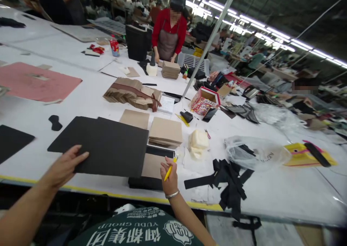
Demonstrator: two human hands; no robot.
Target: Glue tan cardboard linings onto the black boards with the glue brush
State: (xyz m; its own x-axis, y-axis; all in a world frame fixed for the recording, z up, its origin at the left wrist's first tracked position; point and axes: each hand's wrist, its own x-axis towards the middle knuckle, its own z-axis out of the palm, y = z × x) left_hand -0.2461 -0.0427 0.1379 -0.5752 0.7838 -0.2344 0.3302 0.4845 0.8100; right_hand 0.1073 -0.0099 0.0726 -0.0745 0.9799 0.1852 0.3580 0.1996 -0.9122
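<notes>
Tool (168,173) in right hand (170,180) slants lengthwise away and rightward.

One camera rides on the person's head, peering forward and down past the shirt (141,235) at the left hand (63,167) and right hand (170,176) close below, then across the table (90,97) toward distant lights (253,22), tilted.

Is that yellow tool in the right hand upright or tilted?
Tilted: in this view, the yellow tool slants in the right hand, its upper end leaning toward the picture's right.
</notes>
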